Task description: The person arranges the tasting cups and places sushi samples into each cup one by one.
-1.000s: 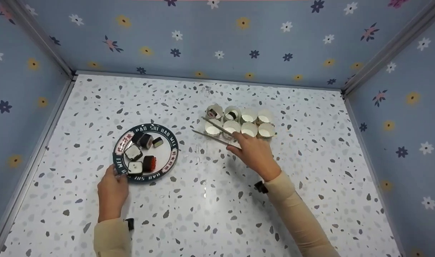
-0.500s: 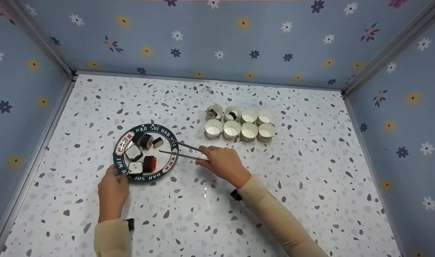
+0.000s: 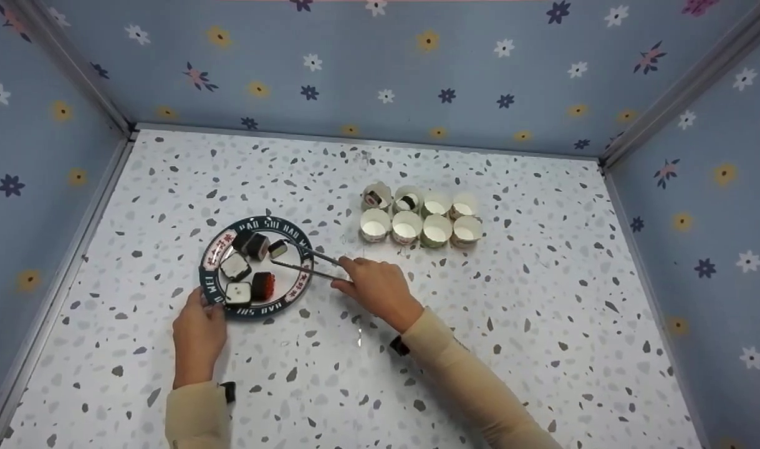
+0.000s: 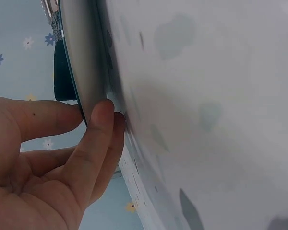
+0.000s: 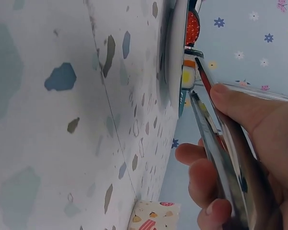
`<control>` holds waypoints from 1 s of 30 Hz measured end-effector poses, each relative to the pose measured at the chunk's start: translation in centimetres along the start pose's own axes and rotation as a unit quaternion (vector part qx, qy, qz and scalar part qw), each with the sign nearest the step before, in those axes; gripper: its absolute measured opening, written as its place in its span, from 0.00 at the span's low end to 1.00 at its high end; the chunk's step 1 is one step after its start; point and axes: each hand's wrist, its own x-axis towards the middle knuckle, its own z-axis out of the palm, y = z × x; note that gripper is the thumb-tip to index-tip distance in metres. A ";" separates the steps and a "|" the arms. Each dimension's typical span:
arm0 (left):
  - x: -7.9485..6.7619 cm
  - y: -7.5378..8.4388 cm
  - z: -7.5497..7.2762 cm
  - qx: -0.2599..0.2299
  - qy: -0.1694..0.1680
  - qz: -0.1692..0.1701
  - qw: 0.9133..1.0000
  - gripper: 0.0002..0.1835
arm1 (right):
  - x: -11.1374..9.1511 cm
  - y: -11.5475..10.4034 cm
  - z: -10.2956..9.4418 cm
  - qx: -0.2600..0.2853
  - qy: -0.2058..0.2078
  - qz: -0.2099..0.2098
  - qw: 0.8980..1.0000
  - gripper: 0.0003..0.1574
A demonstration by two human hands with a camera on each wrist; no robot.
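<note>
My left hand pinches the near-left rim of a round plate with a dark lettered border. In the left wrist view, the thumb lies on one side of the rim and the fingers on its underside. Several sushi pieces sit on the plate, including a red-topped roll and a white square one. My right hand grips long metal tongs. Their spread tips are at the small sushi piece on the plate's right side; whether they touch it I cannot tell.
Several paper cups stand in two rows right of the plate. The back-left cup and the one beside it each hold a sushi piece. Flowered panels wall the speckled tabletop at the back and sides.
My right hand has carried the tongs left, from over the paper cups to the small sushi piece on the plate. The left hand and the plate stay in place.
</note>
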 end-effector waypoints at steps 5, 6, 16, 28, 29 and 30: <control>-0.1 0.1 -0.1 -0.001 -0.002 0.003 1.000 0.30 | 0.2 -0.4 0.4 -0.007 0.011 0.000 1.000 0.23; -0.2 0.1 -0.1 -0.002 -0.001 0.006 1.000 0.30 | 0.2 -0.5 0.4 -0.009 0.013 0.001 1.000 0.23; -0.2 0.3 0.0 -0.007 0.006 0.004 1.000 0.30 | 0.4 -1.1 0.7 -0.018 0.008 0.011 1.000 0.19; -0.2 0.2 -0.1 -0.005 0.008 0.004 1.000 0.30 | 0.0 -0.7 0.7 0.000 0.008 0.009 1.000 0.21; -0.2 0.2 -0.1 -0.006 0.007 0.002 1.000 0.30 | 0.0 -0.6 0.7 0.003 0.010 0.010 1.000 0.21; -0.2 0.2 0.0 -0.006 0.007 0.001 1.000 0.30 | -0.1 -0.5 0.6 0.006 0.013 0.010 1.000 0.20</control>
